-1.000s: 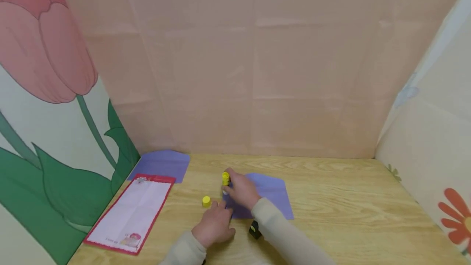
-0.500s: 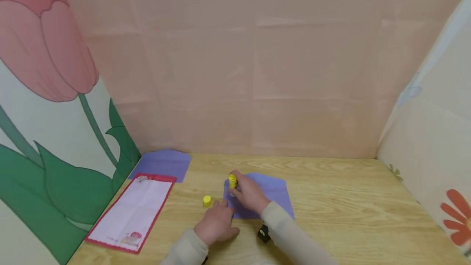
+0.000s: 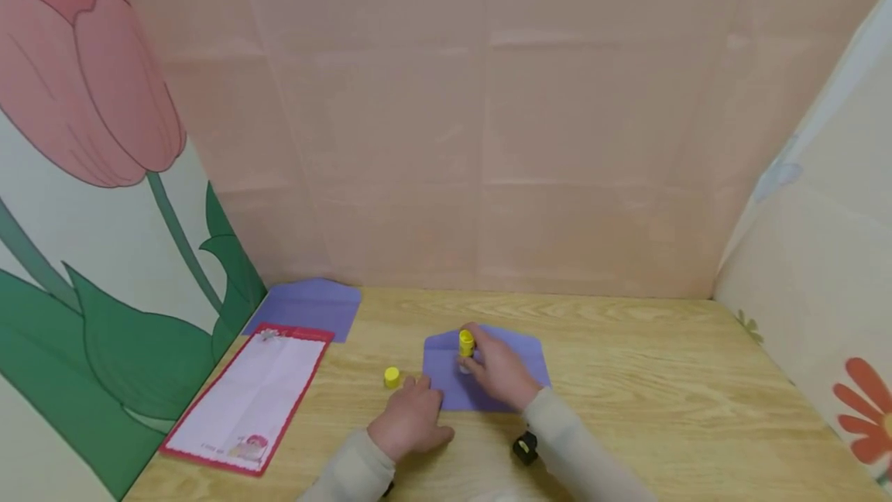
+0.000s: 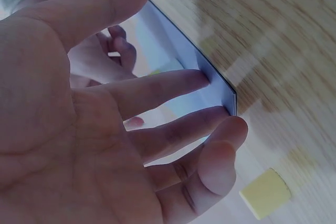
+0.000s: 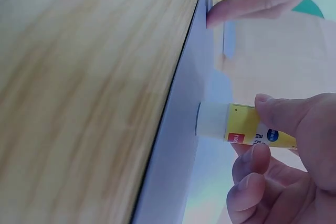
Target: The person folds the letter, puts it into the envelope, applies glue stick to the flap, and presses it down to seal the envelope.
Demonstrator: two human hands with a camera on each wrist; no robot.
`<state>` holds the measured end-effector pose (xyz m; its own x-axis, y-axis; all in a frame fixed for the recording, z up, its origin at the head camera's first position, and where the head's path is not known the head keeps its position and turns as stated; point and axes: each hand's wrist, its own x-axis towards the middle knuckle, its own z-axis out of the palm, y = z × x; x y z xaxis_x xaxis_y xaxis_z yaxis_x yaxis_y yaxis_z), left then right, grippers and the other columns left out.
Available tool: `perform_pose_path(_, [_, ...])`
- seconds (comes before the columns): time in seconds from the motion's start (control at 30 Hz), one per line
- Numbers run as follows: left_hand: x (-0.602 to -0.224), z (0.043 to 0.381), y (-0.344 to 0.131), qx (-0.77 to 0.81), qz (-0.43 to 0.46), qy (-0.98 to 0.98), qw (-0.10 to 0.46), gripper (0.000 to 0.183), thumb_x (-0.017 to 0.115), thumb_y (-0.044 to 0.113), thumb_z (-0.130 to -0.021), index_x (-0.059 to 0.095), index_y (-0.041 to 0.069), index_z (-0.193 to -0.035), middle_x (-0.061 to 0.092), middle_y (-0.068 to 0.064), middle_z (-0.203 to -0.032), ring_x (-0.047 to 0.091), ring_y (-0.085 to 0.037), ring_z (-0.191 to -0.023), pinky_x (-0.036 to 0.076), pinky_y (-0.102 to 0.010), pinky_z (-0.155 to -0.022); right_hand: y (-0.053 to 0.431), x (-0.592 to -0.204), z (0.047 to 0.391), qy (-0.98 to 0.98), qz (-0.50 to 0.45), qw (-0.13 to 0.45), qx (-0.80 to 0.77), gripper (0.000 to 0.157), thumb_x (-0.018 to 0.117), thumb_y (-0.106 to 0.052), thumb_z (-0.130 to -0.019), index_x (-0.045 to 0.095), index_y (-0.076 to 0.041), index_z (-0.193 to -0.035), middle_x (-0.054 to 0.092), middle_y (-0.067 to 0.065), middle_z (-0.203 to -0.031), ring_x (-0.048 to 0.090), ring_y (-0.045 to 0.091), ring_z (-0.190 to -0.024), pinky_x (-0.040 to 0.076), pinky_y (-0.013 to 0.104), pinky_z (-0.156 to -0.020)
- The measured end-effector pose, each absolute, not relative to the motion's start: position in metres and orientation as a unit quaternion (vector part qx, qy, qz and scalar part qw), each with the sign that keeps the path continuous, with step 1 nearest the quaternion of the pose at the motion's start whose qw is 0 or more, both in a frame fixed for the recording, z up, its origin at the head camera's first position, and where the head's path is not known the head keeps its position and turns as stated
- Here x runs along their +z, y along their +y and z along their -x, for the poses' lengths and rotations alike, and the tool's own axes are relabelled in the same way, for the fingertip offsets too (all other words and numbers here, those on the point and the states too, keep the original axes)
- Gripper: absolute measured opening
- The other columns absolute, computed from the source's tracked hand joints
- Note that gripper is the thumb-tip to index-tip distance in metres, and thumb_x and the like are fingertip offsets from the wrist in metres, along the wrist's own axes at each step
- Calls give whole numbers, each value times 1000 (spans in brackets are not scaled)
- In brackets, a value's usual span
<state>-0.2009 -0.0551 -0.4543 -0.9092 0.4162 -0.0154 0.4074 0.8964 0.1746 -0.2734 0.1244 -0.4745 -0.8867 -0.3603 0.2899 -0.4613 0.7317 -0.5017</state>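
A glue stick (image 3: 466, 344) with a yellow body is held by my right hand (image 3: 503, 370), thumb on one side and fingers on the other. In the right wrist view its white end meets the purple envelope (image 3: 442, 366) lying flat on the table. My left hand (image 3: 411, 421) rests at the envelope's lower left corner. In the left wrist view its fingertips (image 4: 202, 78) touch the paper's edge, index and middle fingers fairly straight. The yellow cap (image 3: 392, 377) stands on the table just left of that hand.
To the left lies a white sheet with a red border (image 3: 251, 401), overlapping a second purple envelope (image 3: 307, 312) behind it. A pinkish-brown sheet (image 3: 481, 138) hangs at the table's back edge. Printed walls flank both sides. A black device (image 3: 525, 448) sits under the right wrist.
My right hand has slid the glue stick rightward, from the envelope's left edge toward its middle. My left hand has stayed nearly in place at the corner.
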Motion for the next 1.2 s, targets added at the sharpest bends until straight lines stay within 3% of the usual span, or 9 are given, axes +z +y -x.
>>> perform_pose_path(0.27, [-453,202,-53,87,-202,974,52,46,74,45,-71,67,3,-90,56,-13,-103,50,-27,-89,47,-40,-70,145,-476,268,-923,-198,88,317,44,69,-19,-85,51,-10,-124,62,-7,-91,63,18,-94,51,37,-78])
perform_pose_path(0.47, [-452,202,-51,87,-196,975,65,51,74,45,-72,67,1,-96,56,-16,-110,53,-29,-93,48,-42,-76,159,-475,263,-930,-176,93,308,38,71,-20,-84,52,-14,-117,61,-7,-89,59,11,-81,48,32,-67])
perform_pose_path(0.6, [-453,201,-51,87,-194,976,55,49,74,45,-71,66,1,-92,55,-14,-104,51,-27,-88,47,-39,-72,168,-473,261,-934,-165,99,300,39,71,-21,-83,53,-14,-117,61,-7,-88,55,9,-74,45,30,-61])
perform_pose_path(0.77, [-453,200,-51,90,-193,976,52,48,74,44,-71,65,1,-91,54,-13,-101,50,-26,-86,46,-38,-71,177,-473,261,-936,-156,110,295,39,73,-20,-82,54,-16,-117,60,-6,-85,54,15,-71,43,31,-59])
perform_pose_path(1.07, [-454,203,-52,99,-189,974,79,53,73,44,-73,65,-1,-99,55,-16,-112,53,-31,-97,47,-42,-82,193,-476,264,-934,-147,105,309,38,71,-20,-84,53,-15,-117,58,-5,-82,49,12,-66,41,29,-58])
perform_pose_path(1.2, [-454,203,-52,101,-195,973,75,51,74,44,-72,66,0,-97,55,-16,-110,54,-30,-95,48,-41,-81,201,-477,264,-934,-139,106,312,38,71,-20,-84,52,-14,-116,58,-3,-81,49,13,-65,41,29,-58])
